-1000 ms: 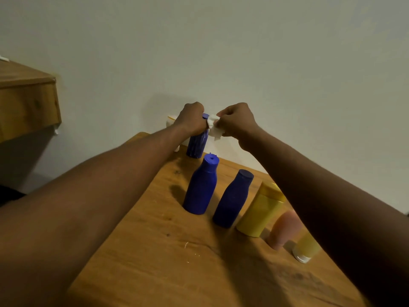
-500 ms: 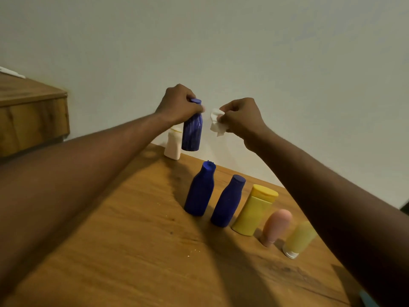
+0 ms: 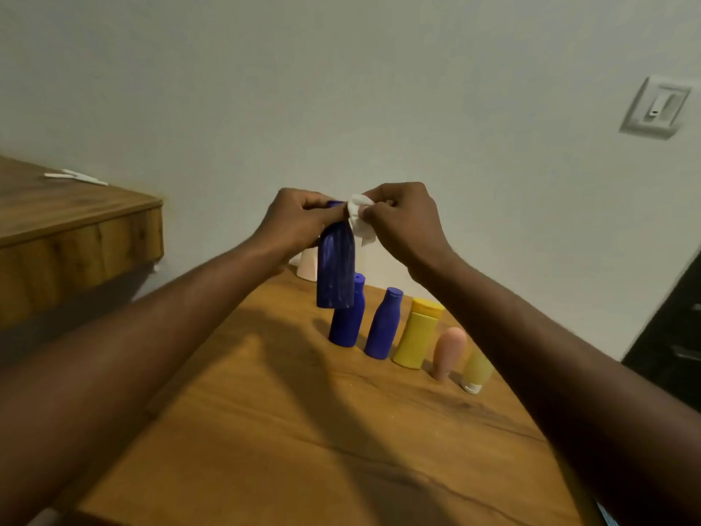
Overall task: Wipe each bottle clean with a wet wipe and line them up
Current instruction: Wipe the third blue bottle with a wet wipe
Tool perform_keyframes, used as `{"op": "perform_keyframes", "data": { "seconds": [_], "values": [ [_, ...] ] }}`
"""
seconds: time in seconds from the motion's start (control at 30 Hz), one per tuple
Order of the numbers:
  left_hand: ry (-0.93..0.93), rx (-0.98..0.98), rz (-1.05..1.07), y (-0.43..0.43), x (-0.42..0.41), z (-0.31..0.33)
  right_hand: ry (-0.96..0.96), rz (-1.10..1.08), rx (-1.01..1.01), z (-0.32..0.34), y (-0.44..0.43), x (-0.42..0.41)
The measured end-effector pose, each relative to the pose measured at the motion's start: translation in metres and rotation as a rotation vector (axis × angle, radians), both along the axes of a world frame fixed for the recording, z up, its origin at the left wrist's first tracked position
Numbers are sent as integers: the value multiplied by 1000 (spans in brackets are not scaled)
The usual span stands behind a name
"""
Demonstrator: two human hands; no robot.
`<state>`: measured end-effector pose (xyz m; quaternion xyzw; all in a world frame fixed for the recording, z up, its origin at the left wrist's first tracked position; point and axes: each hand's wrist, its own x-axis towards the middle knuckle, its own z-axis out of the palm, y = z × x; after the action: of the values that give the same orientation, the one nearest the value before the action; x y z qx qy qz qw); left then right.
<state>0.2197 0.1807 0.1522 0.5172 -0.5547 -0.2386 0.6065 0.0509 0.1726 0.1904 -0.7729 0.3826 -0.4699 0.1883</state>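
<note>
Held, one: a dark blue bottle [image 3: 335, 267], upright and lifted off the wooden table [image 3: 303, 430], hanging straight below our two hands. Our left hand [image 3: 299, 218] grips it at the neck, fingers curled round the top. Pale streaks show on its side.

Held, two: a white wet wipe [image 3: 360, 218], crumpled, pinched in the fingers of our right hand [image 3: 402, 222] and laid against the bottle's cap. Both hands meet there, knuckles close together.

Standing on the table, in one row that starts below the hands and runs off toward our right forearm:
- first standing blue bottle [image 3: 347, 324], partly covered by the held one;
- second standing blue bottle [image 3: 383, 328], just beside it;
- yellow bottle [image 3: 417, 336] with a darker yellow cap;
- pink tube [image 3: 447, 353], rounded end up;
- yellow-green tube [image 3: 476, 372], standing on its white cap, nearest our right forearm.

Behind the held bottle, below our left hand: a pale bottle [image 3: 308, 265], mostly hidden, close to the wall.

Surroundings: a wooden ledge [image 3: 76, 229] well to the left of our left arm, with thin white sticks [image 3: 76, 177] lying on it; we cannot tell what they are. A wall switch [image 3: 656, 106] sits high up to the right of our right hand. A dark panel [image 3: 675, 328] stands beyond our right arm.
</note>
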Motion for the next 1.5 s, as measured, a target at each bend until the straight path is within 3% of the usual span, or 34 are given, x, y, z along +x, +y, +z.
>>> {"op": "perform_keyframes", "data": {
  "seconds": [0.2,0.37,0.53,1.0,1.3,1.5],
  "values": [
    [207,110,-121,52,-45,-29,-112,-18,50,-33,51,-39],
    [336,255,-169,73,-80,-62,-74,-138,-96,-81,61,-70],
    [437,323,-224,75,-99,-100,-43,-75,-95,-131,63,-86],
    [506,307,-241,42,-109,-176,-34,-19,-46,-212,58,-97],
    [539,295,-170,37,-104,-176,306,86,-15,-215,91,-111],
    [543,296,-246,38,-103,-179,268,47,-99,-207,70,-107]
  ]
}}
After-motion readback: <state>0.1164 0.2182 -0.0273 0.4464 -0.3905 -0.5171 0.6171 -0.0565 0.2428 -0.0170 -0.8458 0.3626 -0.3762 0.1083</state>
